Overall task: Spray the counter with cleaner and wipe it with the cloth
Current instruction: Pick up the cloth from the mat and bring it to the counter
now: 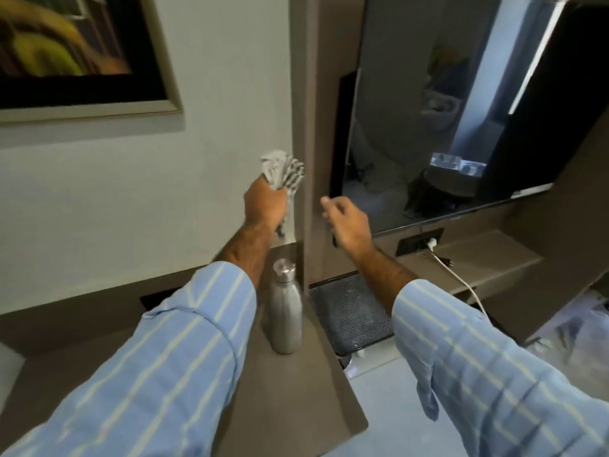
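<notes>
Cloth (282,171) bunched in left hand (265,206); right hand (349,222) loosely open; capped steel bottle (285,308) on counter (306,390).

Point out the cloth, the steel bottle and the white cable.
cloth (281,169): head view, on the bunched striped fabric sticking out above the left hand's fist.
steel bottle (286,313): head view, on the middle of its body.
white cable (459,278): head view, on its run across the shelf.
</notes>
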A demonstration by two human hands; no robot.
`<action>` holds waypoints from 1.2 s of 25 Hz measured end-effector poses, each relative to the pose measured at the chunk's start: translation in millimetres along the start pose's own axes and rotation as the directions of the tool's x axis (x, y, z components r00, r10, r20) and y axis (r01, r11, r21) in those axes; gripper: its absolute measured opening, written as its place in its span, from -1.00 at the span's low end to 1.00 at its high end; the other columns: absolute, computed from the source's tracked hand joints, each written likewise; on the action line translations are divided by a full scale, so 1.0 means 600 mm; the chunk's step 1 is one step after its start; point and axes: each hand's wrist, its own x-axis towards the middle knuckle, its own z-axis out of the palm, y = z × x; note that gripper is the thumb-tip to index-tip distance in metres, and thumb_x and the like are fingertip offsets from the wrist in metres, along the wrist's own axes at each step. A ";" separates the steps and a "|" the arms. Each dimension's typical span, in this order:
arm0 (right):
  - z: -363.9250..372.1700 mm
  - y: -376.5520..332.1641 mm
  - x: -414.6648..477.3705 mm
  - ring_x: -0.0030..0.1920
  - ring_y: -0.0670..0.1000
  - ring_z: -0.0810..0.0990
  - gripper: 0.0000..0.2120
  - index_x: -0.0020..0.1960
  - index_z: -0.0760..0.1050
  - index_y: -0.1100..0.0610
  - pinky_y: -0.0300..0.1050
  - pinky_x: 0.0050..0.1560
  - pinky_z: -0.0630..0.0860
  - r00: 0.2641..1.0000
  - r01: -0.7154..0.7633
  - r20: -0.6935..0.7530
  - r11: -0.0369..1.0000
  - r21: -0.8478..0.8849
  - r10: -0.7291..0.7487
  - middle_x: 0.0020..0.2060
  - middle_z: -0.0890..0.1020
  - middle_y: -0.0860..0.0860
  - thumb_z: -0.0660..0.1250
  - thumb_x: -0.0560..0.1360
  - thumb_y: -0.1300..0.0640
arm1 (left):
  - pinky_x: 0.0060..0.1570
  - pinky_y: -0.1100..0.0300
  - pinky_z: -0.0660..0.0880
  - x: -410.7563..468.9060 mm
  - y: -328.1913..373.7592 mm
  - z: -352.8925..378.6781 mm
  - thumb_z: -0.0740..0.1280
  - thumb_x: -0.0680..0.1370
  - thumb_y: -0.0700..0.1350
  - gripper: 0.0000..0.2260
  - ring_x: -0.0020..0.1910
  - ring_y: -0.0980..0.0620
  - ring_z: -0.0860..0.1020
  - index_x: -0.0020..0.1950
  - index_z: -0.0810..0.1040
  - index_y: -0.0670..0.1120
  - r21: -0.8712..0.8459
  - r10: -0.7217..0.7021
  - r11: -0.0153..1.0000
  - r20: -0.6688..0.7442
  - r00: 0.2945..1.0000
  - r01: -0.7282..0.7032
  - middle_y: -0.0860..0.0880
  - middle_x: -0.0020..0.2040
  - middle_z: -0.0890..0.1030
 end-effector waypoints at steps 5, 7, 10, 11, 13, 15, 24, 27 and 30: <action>0.153 0.031 -0.024 0.19 0.11 0.62 -0.47 0.26 0.59 0.12 -0.02 0.25 0.52 0.866 0.312 0.493 0.860 -0.404 -0.082 0.18 0.68 0.10 0.19 0.59 -0.27 | -0.02 0.27 0.50 -0.038 -0.234 -0.068 0.37 0.57 0.07 -0.68 0.15 -0.22 0.67 0.21 0.66 -0.10 0.057 -0.287 0.955 -0.058 0.956 0.290 -0.19 0.15 0.72; 0.185 0.051 -0.023 0.31 0.16 0.58 -0.53 0.33 0.57 0.15 0.02 0.35 0.48 0.826 0.366 0.560 0.816 -0.448 -0.063 0.28 0.65 0.14 0.17 0.63 -0.15 | 0.22 0.09 0.56 -0.086 -0.290 -0.042 0.29 0.53 0.32 -0.48 0.16 -0.18 0.68 0.24 0.64 -0.06 -0.043 -0.386 0.922 -0.018 0.922 0.385 -0.14 0.15 0.73; 0.199 0.075 -0.021 0.35 0.13 0.57 -0.56 0.40 0.54 0.10 0.00 0.39 0.47 0.830 0.425 0.536 0.795 -0.432 -0.152 0.33 0.64 0.11 0.11 0.60 0.07 | 0.21 0.25 0.58 -0.178 -0.330 0.052 0.21 0.49 0.45 -0.51 0.11 0.32 0.65 0.25 0.62 0.21 -0.378 -0.415 0.857 -0.106 0.903 0.350 0.28 0.11 0.71; 0.199 0.080 -0.021 0.35 0.10 0.57 -0.52 0.42 0.52 0.07 -0.01 0.40 0.47 0.824 0.455 0.533 0.785 -0.420 -0.192 0.34 0.64 0.09 0.08 0.57 0.07 | 0.22 0.39 0.52 -0.217 -0.335 0.089 0.21 0.51 0.43 -0.57 0.15 0.42 0.60 0.26 0.58 0.28 -0.447 -0.401 0.838 -0.117 0.909 0.312 0.37 0.14 0.67; 0.196 0.084 -0.018 0.32 0.07 0.58 -0.48 0.44 0.50 0.04 -0.05 0.37 0.48 0.819 0.480 0.522 0.786 -0.391 -0.240 0.32 0.65 0.06 0.04 0.54 0.06 | 0.32 0.28 0.48 -0.288 -0.350 0.140 0.22 0.57 0.33 -0.52 0.35 0.21 0.55 0.39 0.52 0.12 -0.503 -0.423 0.800 -0.088 0.902 0.327 0.19 0.34 0.62; 0.198 0.081 -0.019 0.27 0.06 0.61 -0.48 0.43 0.51 0.03 -0.06 0.33 0.51 0.825 0.480 0.504 0.787 -0.388 -0.254 0.27 0.68 0.07 0.04 0.54 0.07 | 0.39 0.10 0.45 -0.291 -0.395 0.154 0.22 0.64 0.17 -0.50 0.41 -0.08 0.52 0.45 0.47 -0.13 -0.512 -0.527 0.752 -0.088 0.845 0.416 -0.13 0.43 0.56; 0.207 0.078 -0.026 0.23 0.01 0.62 -0.50 0.40 0.54 0.08 -0.26 0.20 0.44 0.865 0.411 0.444 0.835 -0.366 -0.231 0.20 0.70 0.06 0.03 0.56 0.10 | 0.44 0.35 0.29 -0.266 -0.378 0.181 0.19 0.70 -0.02 -0.60 0.46 0.09 0.40 0.55 0.32 0.00 -0.649 -0.523 0.688 -0.133 0.842 0.325 -0.05 0.55 0.39; 0.205 0.082 -0.031 0.20 -0.02 0.62 -0.50 0.41 0.53 0.08 -0.32 0.16 0.43 0.870 0.399 0.437 0.848 -0.348 -0.229 0.18 0.70 0.06 0.03 0.56 0.10 | 0.18 0.47 0.42 -0.213 -0.378 0.155 0.16 0.66 0.19 -0.72 0.32 0.16 0.52 0.34 0.49 0.27 -0.692 -0.580 0.589 -0.003 0.815 0.417 0.20 0.30 0.57; 0.207 0.082 -0.025 0.20 0.03 0.63 -0.50 0.41 0.54 0.08 -0.13 0.27 0.49 0.865 0.413 0.439 0.842 -0.346 -0.244 0.16 0.71 0.07 0.04 0.56 0.10 | 0.40 0.27 0.38 -0.208 -0.349 0.153 0.18 0.62 0.25 -0.75 0.40 0.23 0.47 0.29 0.44 0.46 -0.623 -0.359 0.749 -0.097 0.928 0.225 0.30 0.34 0.53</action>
